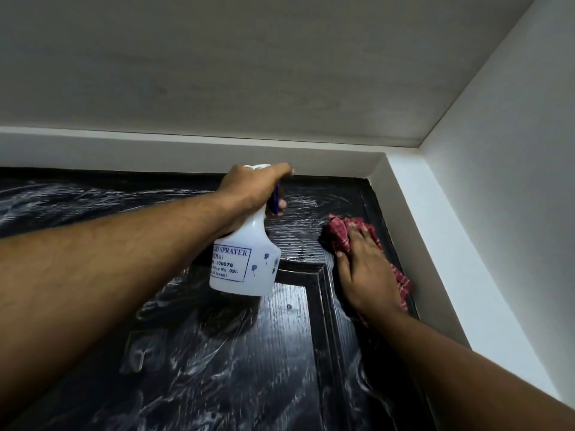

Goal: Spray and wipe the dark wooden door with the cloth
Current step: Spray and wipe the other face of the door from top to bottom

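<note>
Overhead, spray bottle (245,265) gripped, cloth (337,228) on door (249,353)

The white spray bottle (249,275) held in the left hand (249,194) carries a blue boxed label (228,264) just below the wrist. It reads "SPRAYER" on top, then "DIA)", "400078", "Rs 99/-" and "taxes)". The start of each line cannot be read.

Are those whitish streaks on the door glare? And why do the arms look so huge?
Head view: the streaks on the door look like wet smears catching light, not lens glare; the wide-angle lens stretches arms near the edges; left hand, spray bottle, right hand and cloth are sharp.
</note>
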